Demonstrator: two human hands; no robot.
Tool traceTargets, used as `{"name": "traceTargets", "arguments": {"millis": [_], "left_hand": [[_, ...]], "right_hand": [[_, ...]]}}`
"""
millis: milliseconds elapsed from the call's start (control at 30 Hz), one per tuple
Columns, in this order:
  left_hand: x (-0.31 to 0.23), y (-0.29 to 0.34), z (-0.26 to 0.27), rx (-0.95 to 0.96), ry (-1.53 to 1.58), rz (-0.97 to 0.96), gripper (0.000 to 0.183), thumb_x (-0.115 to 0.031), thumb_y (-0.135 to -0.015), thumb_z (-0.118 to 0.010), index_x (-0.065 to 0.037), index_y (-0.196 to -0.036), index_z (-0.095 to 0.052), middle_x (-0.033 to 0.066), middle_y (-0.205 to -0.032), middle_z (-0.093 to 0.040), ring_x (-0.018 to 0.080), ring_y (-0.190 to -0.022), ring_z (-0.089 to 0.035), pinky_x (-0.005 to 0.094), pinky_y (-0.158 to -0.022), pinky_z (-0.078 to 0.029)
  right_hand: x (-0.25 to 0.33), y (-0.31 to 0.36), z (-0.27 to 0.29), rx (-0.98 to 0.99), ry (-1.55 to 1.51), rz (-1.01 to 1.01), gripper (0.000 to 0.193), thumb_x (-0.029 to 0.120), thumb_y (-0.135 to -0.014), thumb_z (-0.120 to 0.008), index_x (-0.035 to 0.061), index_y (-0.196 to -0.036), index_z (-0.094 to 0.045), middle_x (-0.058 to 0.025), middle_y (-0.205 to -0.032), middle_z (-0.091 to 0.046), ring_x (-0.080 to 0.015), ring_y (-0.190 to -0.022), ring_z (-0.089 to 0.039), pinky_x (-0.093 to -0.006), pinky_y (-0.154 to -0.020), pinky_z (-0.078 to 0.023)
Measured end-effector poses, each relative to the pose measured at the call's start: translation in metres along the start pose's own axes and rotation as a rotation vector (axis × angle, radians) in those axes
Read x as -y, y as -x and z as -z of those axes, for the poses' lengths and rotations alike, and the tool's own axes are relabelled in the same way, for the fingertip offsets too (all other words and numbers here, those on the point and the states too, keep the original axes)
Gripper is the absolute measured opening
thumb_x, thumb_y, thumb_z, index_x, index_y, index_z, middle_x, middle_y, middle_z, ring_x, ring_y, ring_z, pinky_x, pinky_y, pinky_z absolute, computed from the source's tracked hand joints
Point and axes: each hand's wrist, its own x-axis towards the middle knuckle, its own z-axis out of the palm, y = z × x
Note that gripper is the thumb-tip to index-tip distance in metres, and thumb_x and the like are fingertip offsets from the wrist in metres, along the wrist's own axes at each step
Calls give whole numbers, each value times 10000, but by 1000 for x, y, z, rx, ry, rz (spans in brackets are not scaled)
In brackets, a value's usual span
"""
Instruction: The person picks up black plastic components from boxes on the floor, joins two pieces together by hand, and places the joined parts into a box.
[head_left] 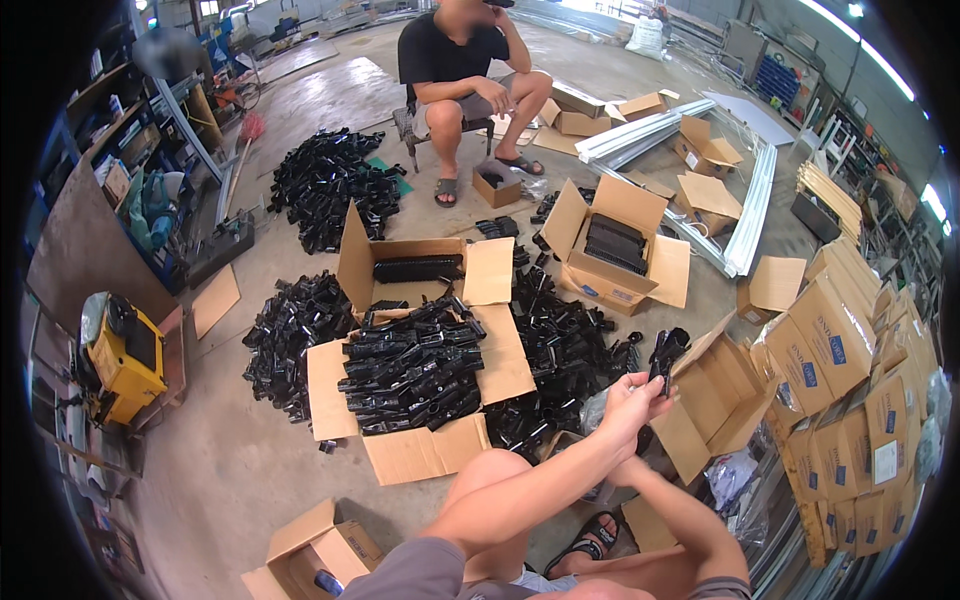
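Observation:
My left hand reaches forward to the right of the middle. Its fingers pinch a small black plastic fitting with a round, ring-like end; whether it is one piece or a few, I cannot tell. My right hand lies lower, partly behind my left wrist, its fingers hidden. Beneath it a small container shows in part. An open cardboard box stands just right of the held fitting. A heap of loose black fittings spreads left of my hands. Another cardboard box, heaped with black fittings, sits in front of me.
More black heaps lie at the far left. An open box holds neatly stacked black parts. A seated person faces me. Flattened cartons are stacked at the right, near long metal profiles. A yellow machine stands left.

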Motion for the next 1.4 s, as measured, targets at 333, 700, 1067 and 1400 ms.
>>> {"name": "traceTargets", "arguments": {"millis": [333, 700, 1067, 1400], "left_hand": [[-16, 7, 2, 46, 20, 5, 350, -157, -999, -618, -17, -1260, -433, 123, -1070, -697, 144, -934, -683, 268, -851, -566], [-15, 8, -3, 83, 3, 59, 268, -151, -1003, -606, -43, -1217, -484, 103, -1113, -684, 139, -975, -674, 266, -868, -552], [-9, 0, -4, 71, -18, 1, 253, -156, -980, -644, -74, -1161, -489, 112, -1046, -717, 118, -889, -679, 234, -789, -565], [-5, 12, -11, 114, 18, -73, 250, -84, -999, -596, -39, -1201, -454, 127, -1105, -694, 137, -925, -683, 256, -863, -567]], "right_hand": [[-1, -124, -58, 18, 186, -291, 405, 268, -933, -578, -6, -1230, -602, -257, -1124, -677, -405, -1031, -666, -470, -869, -517], [-6, -123, -67, 31, 205, -282, 359, 249, -946, -565, -1, -1198, -619, -247, -1071, -688, -396, -978, -679, -457, -844, -529], [0, -82, -25, -56, 155, -174, 317, 229, -958, -551, 5, -1166, -636, -237, -1019, -699, -388, -926, -693, -444, -819, -542], [28, 66, 138, -926, -674, 144, 220, 54, -978, -548, -32, -1160, -637, -149, -969, -714, -208, -870, -702, -324, -781, -551]]}}
